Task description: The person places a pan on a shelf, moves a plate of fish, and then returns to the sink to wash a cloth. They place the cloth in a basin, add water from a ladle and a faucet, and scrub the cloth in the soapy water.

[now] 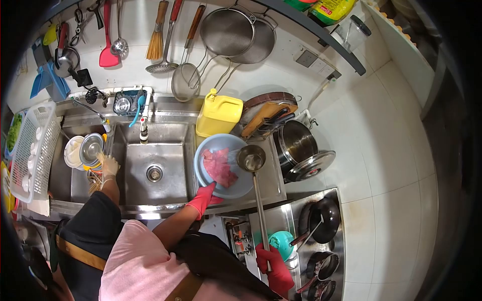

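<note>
My left hand, in a red glove, grips the near rim of a light blue basin. Wet pink cloth or similar material lies in the basin; I cannot make out exactly what it is. My right hand, gloved in red too, is closed around the long handle of a metal ladle. The ladle's bowl is over the basin's right edge and seems to hold liquid. Behind the basin stands a yellow jug.
A co-worker's gloved hand touches bowls in the left sink. The sink lies left of the basin. Pots, a cutting board with knives, and a stove with a wok are at the right.
</note>
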